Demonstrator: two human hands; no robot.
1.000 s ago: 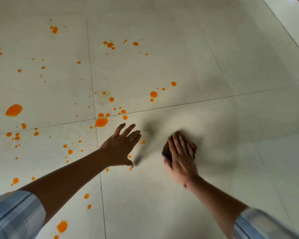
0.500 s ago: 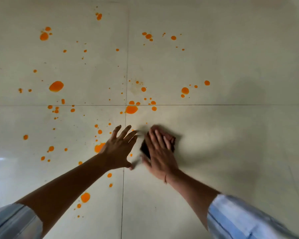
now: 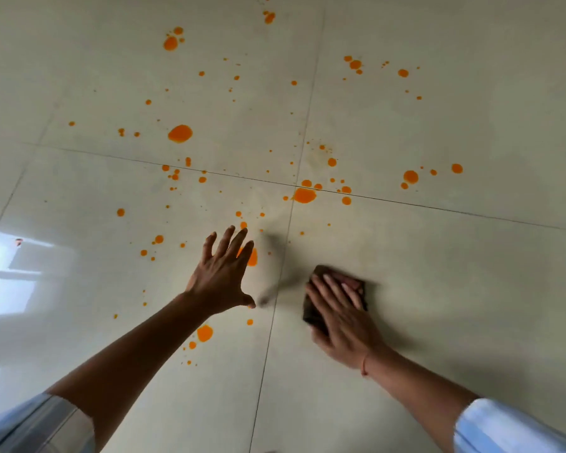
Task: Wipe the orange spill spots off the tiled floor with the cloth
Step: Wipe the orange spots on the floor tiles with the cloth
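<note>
Orange spill spots cover the cream tiled floor (image 3: pixel 438 289), from a large blob (image 3: pixel 180 133) far left to one on the tile joint (image 3: pixel 304 195) and another (image 3: pixel 205 332) near my left forearm. My right hand (image 3: pixel 343 318) lies flat on a dark brown cloth (image 3: pixel 309 313), pressing it to the floor just right of the vertical grout line. My left hand (image 3: pixel 224 273) is spread open with fingers apart over the floor, partly covering an orange spot (image 3: pixel 253 256). It holds nothing.
Grout lines cross near the joint blob. A bright window reflection (image 3: pixel 10 276) glares on the floor at the left. The tiles to the right of the cloth show only faint smears and no orange spots.
The view has swung right, so the spots sit further right. My right hand with the cloth has slid away from my left hand, to the right and nearer me.
</note>
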